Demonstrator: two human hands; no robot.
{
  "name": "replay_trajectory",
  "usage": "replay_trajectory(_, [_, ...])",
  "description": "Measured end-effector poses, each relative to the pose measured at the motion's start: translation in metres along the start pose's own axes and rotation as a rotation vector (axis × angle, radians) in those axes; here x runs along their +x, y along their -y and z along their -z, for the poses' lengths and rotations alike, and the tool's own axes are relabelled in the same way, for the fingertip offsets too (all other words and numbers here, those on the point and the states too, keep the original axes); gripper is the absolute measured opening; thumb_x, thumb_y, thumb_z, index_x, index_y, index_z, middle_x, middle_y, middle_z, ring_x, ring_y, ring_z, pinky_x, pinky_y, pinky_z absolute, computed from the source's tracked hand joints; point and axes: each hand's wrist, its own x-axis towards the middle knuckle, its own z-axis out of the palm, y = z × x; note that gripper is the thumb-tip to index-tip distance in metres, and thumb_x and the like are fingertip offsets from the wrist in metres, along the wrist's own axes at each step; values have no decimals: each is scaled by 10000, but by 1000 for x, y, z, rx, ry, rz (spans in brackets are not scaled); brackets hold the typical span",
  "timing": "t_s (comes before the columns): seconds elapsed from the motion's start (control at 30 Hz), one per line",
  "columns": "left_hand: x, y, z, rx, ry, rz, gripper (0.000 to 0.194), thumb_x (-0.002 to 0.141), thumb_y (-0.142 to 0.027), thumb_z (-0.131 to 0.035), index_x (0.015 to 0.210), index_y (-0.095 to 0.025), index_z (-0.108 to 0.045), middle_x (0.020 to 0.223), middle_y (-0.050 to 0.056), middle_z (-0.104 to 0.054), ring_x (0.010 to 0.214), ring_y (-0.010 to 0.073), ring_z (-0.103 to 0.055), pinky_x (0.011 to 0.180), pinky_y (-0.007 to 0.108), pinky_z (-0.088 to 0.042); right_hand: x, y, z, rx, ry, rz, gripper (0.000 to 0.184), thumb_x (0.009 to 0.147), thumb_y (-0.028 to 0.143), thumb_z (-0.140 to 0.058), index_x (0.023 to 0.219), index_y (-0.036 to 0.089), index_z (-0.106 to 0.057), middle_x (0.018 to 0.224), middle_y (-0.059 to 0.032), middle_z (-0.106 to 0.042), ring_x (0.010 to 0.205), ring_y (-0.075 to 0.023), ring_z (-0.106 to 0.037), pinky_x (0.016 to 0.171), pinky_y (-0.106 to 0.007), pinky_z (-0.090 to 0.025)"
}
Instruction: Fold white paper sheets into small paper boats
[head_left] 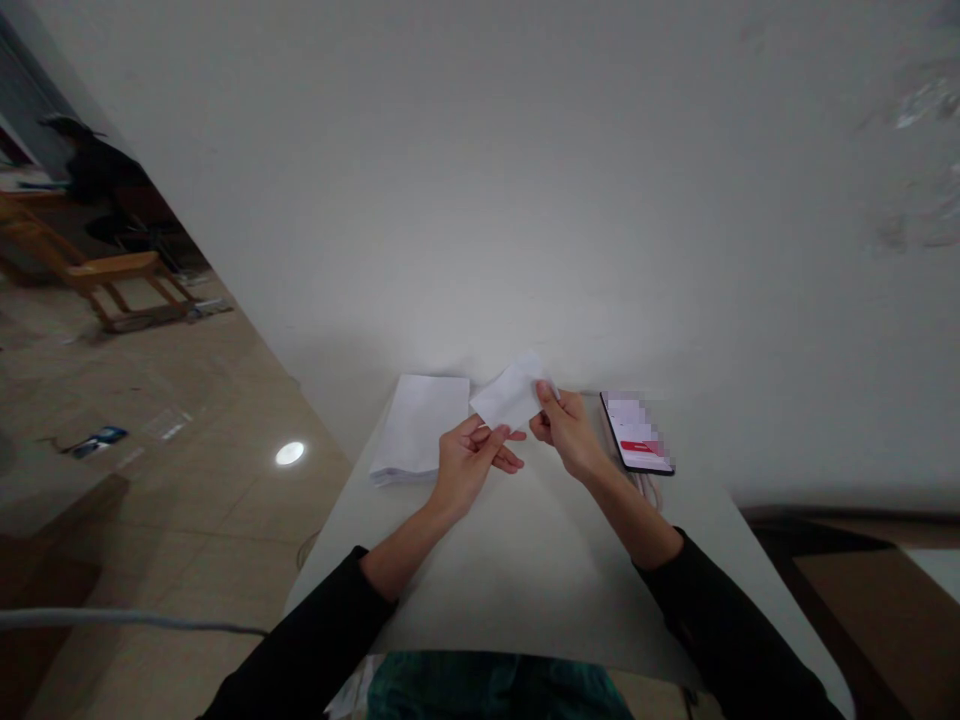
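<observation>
A small white piece of paper [507, 393], apparently folded, is held tilted above the table in front of the wall. My right hand [564, 425] pinches its right end, thumb on top and the other fingers curled behind. At the paper's lower edge is my left hand [471, 462], its thumb pressed near the corner and several fingers stretched out beneath. Left of the paper, and partly behind my left hand, lies a stack of white paper sheets [424, 420]. The fingertips under the held paper are partly hidden.
The white table [525, 580] stands against a grey wall [480, 180]. On its right side a phone [637, 435] with a lit screen rests tilted, a pale cable below it. Brown cardboard [885, 610] is at right. A wooden chair [120, 268] and a seated person [105, 175] are far left.
</observation>
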Motion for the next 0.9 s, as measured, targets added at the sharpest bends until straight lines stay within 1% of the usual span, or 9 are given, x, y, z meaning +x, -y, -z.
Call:
replay_trajectory(0.1, [-2, 3, -1, 6, -74, -17, 469, 811, -506, -673, 1038, -99, -625, 806, 111, -749, 456, 150, -645, 411, 250, -538, -6, -3, -12, 36, -24, -19, 618, 855, 712, -464, 498, 219, -360, 383, 64, -309, 357, -56, -225, 379, -241, -171])
replay_trajectory(0.27, [-2, 6, 0, 70, -232, -44, 443, 798, -541, -668, 732, -104, -630, 528, 41, -645, 383, 148, -594, 357, 231, -491, -20, -2, -30, 4, 102, 1, 515, 876, 649, -479, 624, 201, -455, 439, 70, -376, 404, -72, -302, 422, -226, -270])
replay_trajectory(0.37, [-1, 3, 3, 98, -281, -34, 443, 779, -545, -687, 673, -120, -617, 494, 25, -628, 294, 110, -501, 278, 202, -371, -21, 0, -26, -88, 76, 45, 454, 874, 609, -517, 710, 185, -525, 529, 55, -429, 463, -82, -353, 441, -222, -278])
replay_trajectory(0.43, [-1, 2, 4, 124, -293, -15, 488, 791, -575, -657, 593, -134, -585, 404, -1, -552, 243, 84, -411, 249, 192, -277, -19, 4, -19, -146, 78, 62, 440, 872, 595, -532, 714, 185, -533, 541, 58, -410, 476, -83, -350, 439, -221, -258])
replay_trajectory(0.53, [-4, 1, 4, 156, -303, -12, 594, 822, -645, -572, 477, -169, -483, 301, -39, -397, 224, 64, -325, 253, 190, -216, -16, 16, -6, -225, 173, 73, 448, 921, 574, -458, 683, 196, -486, 517, 63, -390, 458, -76, -324, 432, -218, -236])
replay_trajectory(0.63, [-9, -1, 1, 156, -299, -41, 621, 835, -700, -499, 490, -187, -441, 313, -47, -386, 236, 62, -331, 265, 187, -220, -13, 29, 4, -299, 315, 83, 474, 914, 582, -457, 633, 200, -459, 498, 57, -403, 438, -70, -323, 419, -218, -237])
replay_trajectory(0.7, [-13, -2, -2, 156, -276, -64, 626, 855, -703, -462, 497, -191, -411, 321, -49, -382, 242, 56, -333, 271, 180, -230, -12, 32, 9, -297, 366, 68, 501, 899, 598, -472, 592, 202, -442, 470, 61, -389, 422, -64, -315, 413, -218, -234])
replay_trajectory(0.8, [-13, 1, -3, 114, -203, -106, 558, 893, -654, -447, 597, -181, -447, 369, -66, -409, 264, 54, -358, 272, 161, -254, -14, 23, 15, -202, 329, -4, 524, 884, 614, -490, 562, 208, -412, 430, 79, -345, 388, -50, -258, 393, -218, -202])
replay_trajectory(0.9, [-9, 9, -4, 38, -57, -115, 441, 874, -604, -529, 946, -170, -534, 565, -49, -571, 413, 103, -560, 306, 163, -378, -28, 4, 22, -121, 201, -37, 511, 878, 618, -507, 585, 209, -421, 406, 91, -344, 349, -47, -247, 368, -215, -186])
